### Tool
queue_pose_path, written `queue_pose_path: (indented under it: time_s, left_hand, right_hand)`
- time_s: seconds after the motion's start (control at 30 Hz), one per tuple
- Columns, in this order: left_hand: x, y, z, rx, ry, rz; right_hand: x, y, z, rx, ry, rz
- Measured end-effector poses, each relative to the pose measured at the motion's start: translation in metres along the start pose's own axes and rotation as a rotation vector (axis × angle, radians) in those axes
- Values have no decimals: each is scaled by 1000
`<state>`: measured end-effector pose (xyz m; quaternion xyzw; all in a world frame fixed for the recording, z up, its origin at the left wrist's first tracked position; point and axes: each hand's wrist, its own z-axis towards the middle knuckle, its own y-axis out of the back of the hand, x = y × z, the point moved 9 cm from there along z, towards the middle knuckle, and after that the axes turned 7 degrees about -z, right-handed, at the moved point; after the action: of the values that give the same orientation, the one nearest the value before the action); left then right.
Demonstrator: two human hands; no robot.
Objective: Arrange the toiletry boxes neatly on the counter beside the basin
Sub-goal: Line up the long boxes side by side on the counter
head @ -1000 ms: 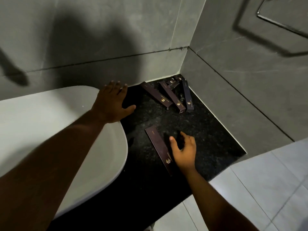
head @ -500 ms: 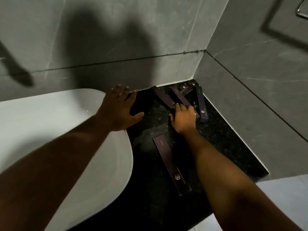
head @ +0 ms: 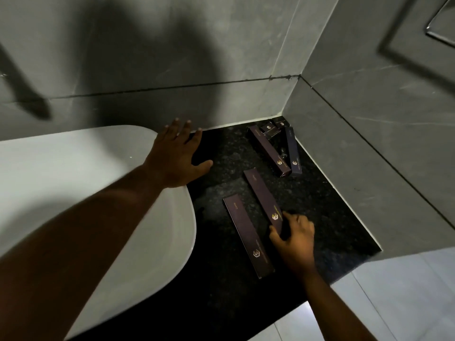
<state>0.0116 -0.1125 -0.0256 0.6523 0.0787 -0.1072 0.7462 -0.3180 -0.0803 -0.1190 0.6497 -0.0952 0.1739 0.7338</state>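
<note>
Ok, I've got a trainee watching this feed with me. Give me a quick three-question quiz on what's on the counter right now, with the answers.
1. True or false: the left hand is gripping a box.
2. How many long boxes lie on the black counter? A) two B) four C) six
3. Which box is the right hand on?

Key:
1. False. It rests flat and open on the rim of the white basin, holding nothing.
2. B. Two near the front, two by the corner, plus some small boxes at the very back.
3. The angled long box, gripped at its near end, beside the front long box.
</note>
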Motion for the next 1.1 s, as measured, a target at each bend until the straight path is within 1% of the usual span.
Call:
queue_pose_path:
  time_s: [0.23, 0.87, 1.1]
  left_hand:
    - [-1, 2, -1, 5, 4, 5]
    - [-8, 8, -2, 2, -46, -11]
    - [-5, 6, -2, 17, -25, -4]
  right_hand:
    - [-11, 3, -30, 9, -59, 11]
    - [-17, 11, -43, -56, -38, 29]
    - [-20, 9, -44, -54, -50, 39]
